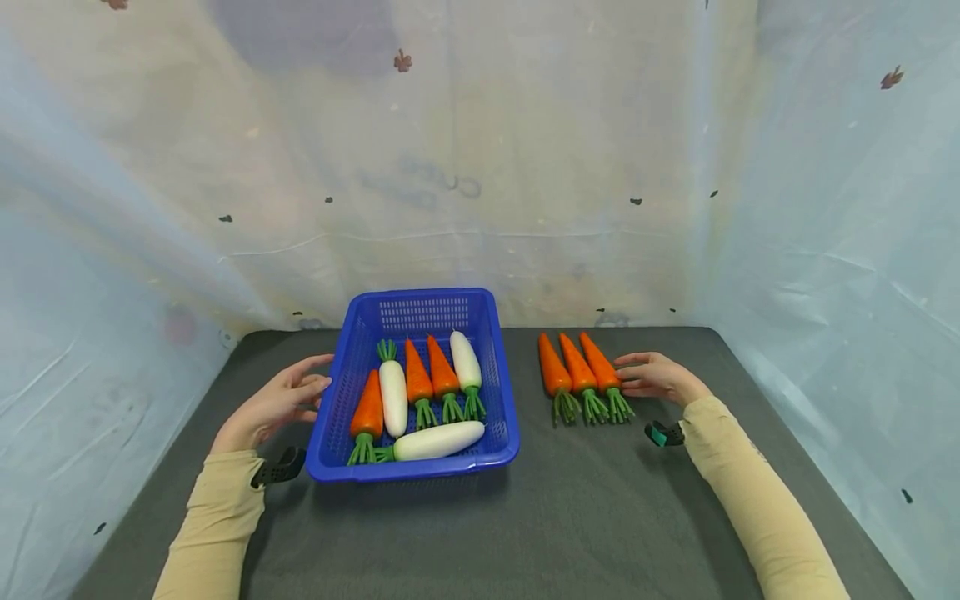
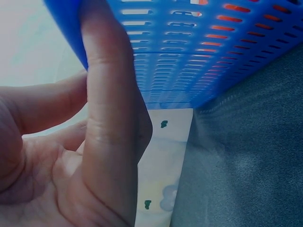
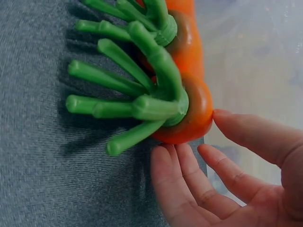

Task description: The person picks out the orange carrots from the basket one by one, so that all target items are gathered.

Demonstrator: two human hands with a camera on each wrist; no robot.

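Observation:
A blue plastic basket (image 1: 412, 472) stands on the dark cloth, with three orange carrots (image 1: 418, 375) and three white radishes (image 1: 439, 441) inside, one radish lying crosswise at the front. My left hand (image 1: 281, 404) is at the basket's left side, its fingers fairly straight against the outer wall; in the left wrist view a digit (image 2: 111, 94) touches the blue wall. Right of the basket, three carrots (image 1: 576, 367) lie side by side, green stalks towards me. My right hand (image 1: 658, 379) is beside the rightmost carrot (image 3: 201, 106), its loosely spread fingertips at or near the carrot's thick end.
Dark grey cloth (image 1: 420, 542) covers the table. Pale plastic sheeting (image 1: 555, 167) with small dark marks hangs behind and at both sides, close to the table's edges. A dark band (image 1: 279, 468) is on my left wrist, another (image 1: 664, 433) on my right.

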